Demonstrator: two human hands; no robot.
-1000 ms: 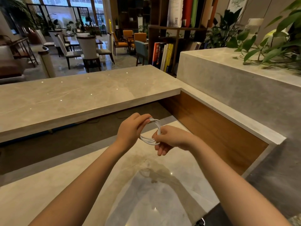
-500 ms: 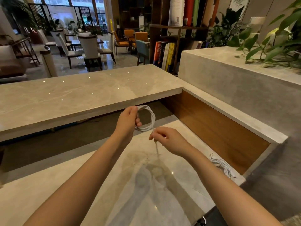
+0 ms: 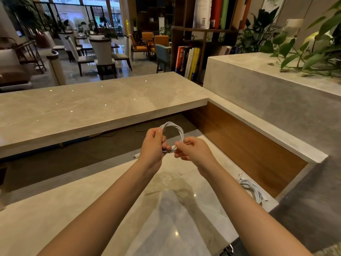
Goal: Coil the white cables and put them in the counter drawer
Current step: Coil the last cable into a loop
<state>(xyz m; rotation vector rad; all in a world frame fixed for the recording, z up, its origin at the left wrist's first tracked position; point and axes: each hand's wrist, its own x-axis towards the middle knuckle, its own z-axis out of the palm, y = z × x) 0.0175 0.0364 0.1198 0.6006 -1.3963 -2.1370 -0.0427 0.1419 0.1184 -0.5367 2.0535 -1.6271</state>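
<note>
A white cable [image 3: 177, 130] is wound into a small ring that I hold above the lower marble desk [image 3: 103, 206]. My left hand [image 3: 154, 145] grips the ring's left side, and one white plug end sticks out below that hand. My right hand [image 3: 191, 151] pinches the ring's lower right part between thumb and fingers. A second white cable bundle [image 3: 252, 189] lies loose on the desk at the right, beside the wooden panel. No drawer is visible.
A raised marble counter [image 3: 83, 108] runs across in front of the desk. A wooden side panel [image 3: 245, 145] and a grey stone block [image 3: 276, 100] with plants close the right side. Bookshelves, chairs and tables stand beyond.
The loose tail that hung from my right hand is wound in. My right hand has risen to the ring and now pinches its lower right part.
</note>
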